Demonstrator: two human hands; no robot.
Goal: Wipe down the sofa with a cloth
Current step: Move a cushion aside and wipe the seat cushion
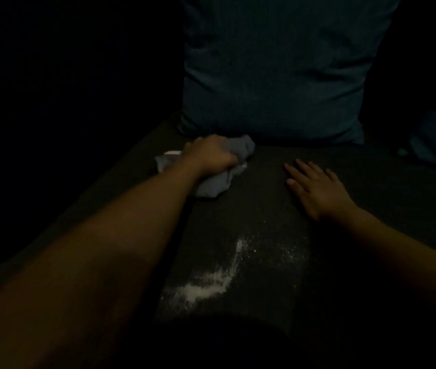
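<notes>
The scene is very dark. My left hand (210, 155) is closed around a bunched grey cloth (213, 186), pressing it on the dark sofa seat (262, 203) close to the back cushion. My right hand (315, 186) lies flat on the seat to the right, fingers spread, holding nothing. A streak of white powder (211, 280) is scattered over the seat nearer to me, between my two forearms.
A large teal back cushion (278, 70) stands upright behind the seat. Another bluish cushion edge (435, 139) shows at the far right. The seat's left edge drops into darkness; nothing can be made out there.
</notes>
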